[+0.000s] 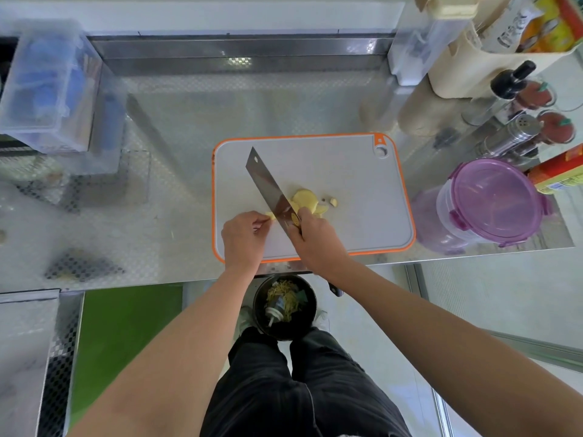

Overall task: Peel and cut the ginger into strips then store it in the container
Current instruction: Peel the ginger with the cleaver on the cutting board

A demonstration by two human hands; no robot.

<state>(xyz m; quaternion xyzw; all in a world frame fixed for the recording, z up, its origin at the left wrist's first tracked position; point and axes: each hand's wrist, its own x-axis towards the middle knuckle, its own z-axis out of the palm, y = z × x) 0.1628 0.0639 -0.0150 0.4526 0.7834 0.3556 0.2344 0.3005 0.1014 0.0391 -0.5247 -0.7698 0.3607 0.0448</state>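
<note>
Ginger (304, 200) looks peeled and sliced on the cutting board (347, 171), so strips seem barely started. Left hand (244, 238) pinches a slice (270, 217) beside the cleaver (268, 187), right hand (315, 239) has a closed grip on its handle; container (492, 203) sits lidded on the desk (157, 200) beside the board.

Nothing legible here tbh. Print can be made out on the white packet (511, 28) far right and the red box (556, 171), but it's too blurred to be read.

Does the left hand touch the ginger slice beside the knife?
Touching. The head view shows fingers of the left hand pinching the ginger slice, just left of the knife.
</note>
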